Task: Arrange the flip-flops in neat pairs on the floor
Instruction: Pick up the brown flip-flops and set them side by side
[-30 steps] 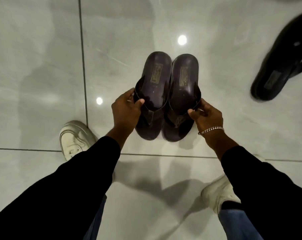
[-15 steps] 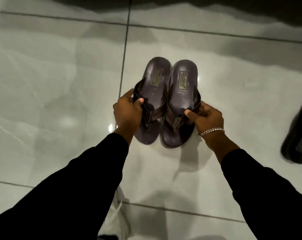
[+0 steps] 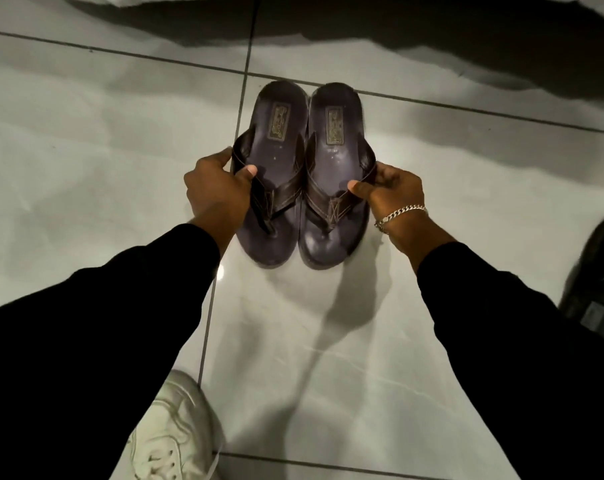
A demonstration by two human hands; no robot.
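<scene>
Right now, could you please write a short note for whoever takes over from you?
Left hand: grip on the outer strap of the left flip-flop.
Right hand: grip on the outer strap of the right flip-flop.
The brown pair sits side by side, heels away from you, on the tiled floor.
Left: let go, then pair the black flip-flop at the right edge; its mate is out of view.
</scene>
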